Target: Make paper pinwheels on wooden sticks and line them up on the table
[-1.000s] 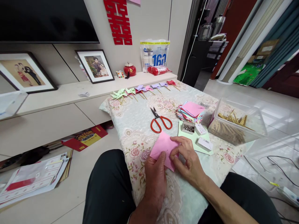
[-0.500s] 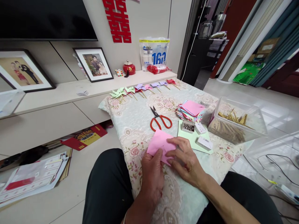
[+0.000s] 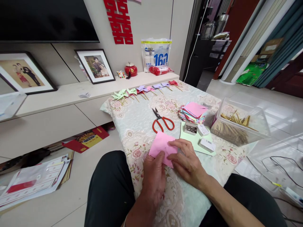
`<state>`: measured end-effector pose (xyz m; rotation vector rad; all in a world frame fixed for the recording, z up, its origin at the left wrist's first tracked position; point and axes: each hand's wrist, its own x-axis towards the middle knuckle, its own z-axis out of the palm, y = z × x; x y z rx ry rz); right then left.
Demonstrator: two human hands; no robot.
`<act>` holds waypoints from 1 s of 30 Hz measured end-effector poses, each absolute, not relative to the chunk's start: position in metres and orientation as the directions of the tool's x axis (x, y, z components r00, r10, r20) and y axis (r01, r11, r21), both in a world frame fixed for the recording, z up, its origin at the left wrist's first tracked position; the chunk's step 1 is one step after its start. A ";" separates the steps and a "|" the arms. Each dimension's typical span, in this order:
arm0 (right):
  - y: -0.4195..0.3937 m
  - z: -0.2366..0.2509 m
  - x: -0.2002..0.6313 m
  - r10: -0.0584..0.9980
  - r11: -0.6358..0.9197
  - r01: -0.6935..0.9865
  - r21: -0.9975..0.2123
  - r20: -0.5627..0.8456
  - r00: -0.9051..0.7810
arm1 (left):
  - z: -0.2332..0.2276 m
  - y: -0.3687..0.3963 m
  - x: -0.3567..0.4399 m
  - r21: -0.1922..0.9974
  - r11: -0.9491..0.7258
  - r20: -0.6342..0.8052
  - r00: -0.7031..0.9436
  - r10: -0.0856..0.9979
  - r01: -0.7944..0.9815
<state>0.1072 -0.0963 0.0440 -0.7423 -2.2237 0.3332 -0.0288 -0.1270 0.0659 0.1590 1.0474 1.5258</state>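
Note:
A square of pink paper [image 3: 159, 143] is held a little above the near part of the cloth-covered table. My left hand [image 3: 154, 175] pinches its lower left side, thumb on top and the fingers underneath. At its right side are the fingers of my right hand [image 3: 189, 160], curled against the paper; the thumb is hidden. Just beyond the paper lie scissors [image 3: 163, 119] with orange-red handles, blades pointing away. To the right, a green sheet [image 3: 197, 145] carries an open small box of metal pins [image 3: 190, 128] and two small white boxes [image 3: 207, 144].
Several paper pinwheels [image 3: 142, 89] on sticks lie along the table's far edge. A stack of coloured paper [image 3: 194, 110] sits behind the green sheet. A clear plastic bin [image 3: 255, 134] of thin sticks stands at the right. Framed photos [image 3: 97, 66] line the white cabinet.
The fingers of my right hand have shifted slightly on the pink paper. My left hand keeps its grip, and the other things stay in place.

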 end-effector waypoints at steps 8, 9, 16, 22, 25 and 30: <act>-0.098 0.049 0.107 0.603 0.797 0.380 -0.470 0.579 -0.548 | 0.066 -0.127 -0.023 0.683 0.112 -0.423 -0.267 0.866 -0.721; -0.098 0.050 0.107 0.604 0.796 0.376 -0.475 0.577 -0.549 | 0.063 -0.126 -0.023 0.683 0.104 -0.425 -0.277 0.862 -0.723; -0.096 0.046 0.108 0.668 0.743 0.416 -0.524 0.554 -0.497 | 0.050 -0.129 -0.023 0.704 0.091 -0.408 -0.296 0.864 -0.704; -0.096 0.043 0.106 0.722 0.692 0.448 -0.566 0.534 -0.440 | 0.046 -0.132 -0.020 0.761 0.111 -0.371 -0.288 0.883 -0.639; -0.096 0.043 0.105 0.745 0.667 0.456 -0.589 0.522 -0.416 | 0.045 -0.134 -0.019 0.769 0.111 -0.365 -0.290 0.885 -0.629; -0.096 0.043 0.105 0.779 0.627 0.461 -0.628 0.482 -0.402 | 0.045 -0.136 -0.017 0.751 0.097 -0.372 -0.297 0.879 -0.653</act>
